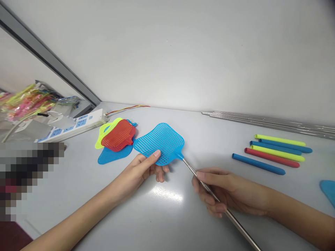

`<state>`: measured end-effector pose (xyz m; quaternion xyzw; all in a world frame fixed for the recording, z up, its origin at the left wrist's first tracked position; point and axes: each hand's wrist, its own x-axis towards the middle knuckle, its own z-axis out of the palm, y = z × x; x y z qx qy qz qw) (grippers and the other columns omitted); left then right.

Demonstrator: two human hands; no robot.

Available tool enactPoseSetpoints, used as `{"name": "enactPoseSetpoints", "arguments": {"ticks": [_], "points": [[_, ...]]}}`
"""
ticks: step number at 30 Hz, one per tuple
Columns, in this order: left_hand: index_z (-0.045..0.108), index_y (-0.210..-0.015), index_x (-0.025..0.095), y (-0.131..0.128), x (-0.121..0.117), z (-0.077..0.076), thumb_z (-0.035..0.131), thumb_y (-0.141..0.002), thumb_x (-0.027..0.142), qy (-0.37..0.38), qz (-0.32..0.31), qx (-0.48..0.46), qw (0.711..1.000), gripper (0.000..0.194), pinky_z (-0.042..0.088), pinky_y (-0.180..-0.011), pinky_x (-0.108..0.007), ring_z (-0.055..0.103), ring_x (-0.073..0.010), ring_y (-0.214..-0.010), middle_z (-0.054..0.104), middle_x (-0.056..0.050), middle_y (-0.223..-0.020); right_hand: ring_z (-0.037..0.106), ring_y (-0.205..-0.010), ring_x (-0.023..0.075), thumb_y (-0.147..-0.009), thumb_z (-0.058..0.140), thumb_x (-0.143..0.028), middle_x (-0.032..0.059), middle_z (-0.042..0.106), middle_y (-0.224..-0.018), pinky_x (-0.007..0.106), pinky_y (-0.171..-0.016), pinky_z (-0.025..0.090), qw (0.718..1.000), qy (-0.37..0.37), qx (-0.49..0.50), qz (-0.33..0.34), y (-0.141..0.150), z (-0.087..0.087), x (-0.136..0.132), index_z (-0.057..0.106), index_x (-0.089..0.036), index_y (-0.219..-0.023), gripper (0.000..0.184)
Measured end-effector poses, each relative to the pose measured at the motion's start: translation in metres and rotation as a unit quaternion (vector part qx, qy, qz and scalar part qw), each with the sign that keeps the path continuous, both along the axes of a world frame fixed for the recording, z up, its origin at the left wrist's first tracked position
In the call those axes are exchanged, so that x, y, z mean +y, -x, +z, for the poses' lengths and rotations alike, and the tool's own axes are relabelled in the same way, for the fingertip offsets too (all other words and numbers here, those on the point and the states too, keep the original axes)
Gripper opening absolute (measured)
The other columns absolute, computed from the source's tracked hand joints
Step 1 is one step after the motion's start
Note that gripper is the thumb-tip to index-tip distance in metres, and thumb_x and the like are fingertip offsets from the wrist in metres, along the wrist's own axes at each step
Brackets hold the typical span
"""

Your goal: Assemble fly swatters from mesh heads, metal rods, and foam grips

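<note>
My left hand [146, 167] pinches the lower edge of a blue plastic fly swatter head [159, 142], with the thumb on top and the fingers beneath. The swatter's neck sits on the end of a steel rod handle [206, 184], which my right hand [217, 191] grips. The rod runs down past the bottom edge of the picture. Just left of the swatter lies a loose stack of heads: a red one [118, 135] on a yellow one [104, 134], both over a blue one [112, 156].
Several coloured foam grips [272, 153] lie on the right of the grey table [167, 216], with several steel rods [269, 122] behind them. A white power strip [78, 124] and a heap of colourful packaged items [28, 101] sit at the back left. A blurred patch covers the left edge.
</note>
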<state>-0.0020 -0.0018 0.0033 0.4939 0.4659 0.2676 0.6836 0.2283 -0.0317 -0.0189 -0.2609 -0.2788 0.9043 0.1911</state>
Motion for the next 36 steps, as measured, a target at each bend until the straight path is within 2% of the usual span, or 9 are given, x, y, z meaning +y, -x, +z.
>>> {"name": "enactPoseSetpoints", "arguments": {"ticks": [7, 11, 17, 36], "points": [[0.063, -0.067, 0.011, 0.0003, -0.0004, -0.0010, 0.040, -0.089, 0.034, -0.002, -0.003, 0.000, 1.000, 0.039, 0.047, -0.063, -0.023, 0.055, -0.0109, -0.055, 0.061, -0.004, -0.062, 0.037, -0.044, 0.0051, -0.090, 0.040, -0.036, -0.0031, 0.045, -0.059, 0.023, -0.051, 0.034, 1.000, 0.000, -0.004, 0.007, 0.0000, 0.0001, 0.0003, 0.055, -0.014, -0.082, 0.029], [0.063, -0.066, 0.011, -0.0004, 0.0000, -0.0006, 0.040, -0.089, 0.035, -0.005, -0.004, 0.002, 1.000, 0.040, 0.047, -0.062, -0.023, 0.055, -0.0111, -0.056, 0.063, -0.005, -0.066, 0.037, -0.044, 0.0050, -0.090, 0.039, -0.037, -0.0029, 0.045, -0.060, 0.023, -0.051, 0.035, 1.000, -0.002, -0.007, 0.004, 0.0002, 0.0010, 0.0008, 0.055, -0.014, -0.082, 0.029], [0.065, -0.069, 0.012, -0.0007, 0.0000, -0.0002, 0.039, -0.089, 0.034, -0.009, -0.006, 0.006, 1.000, 0.040, 0.047, -0.063, -0.023, 0.055, -0.0112, -0.055, 0.059, -0.003, -0.058, 0.037, -0.044, 0.0049, -0.091, 0.038, -0.035, -0.0031, 0.045, -0.059, 0.023, -0.051, 0.034, 1.000, -0.005, -0.006, 0.004, 0.0002, 0.0017, 0.0009, 0.055, -0.013, -0.082, 0.029], [0.063, -0.077, 0.013, 0.0002, -0.0009, -0.0014, 0.040, -0.088, 0.039, -0.018, -0.017, 0.028, 0.999, 0.037, 0.046, -0.063, -0.024, 0.056, -0.0121, -0.056, 0.062, -0.004, -0.065, 0.037, -0.044, 0.0051, -0.091, 0.037, -0.034, -0.0030, 0.045, -0.059, 0.023, -0.051, 0.034, 1.000, 0.000, -0.002, 0.004, 0.0003, 0.0009, 0.0012, 0.055, -0.014, -0.082, 0.029]]}}
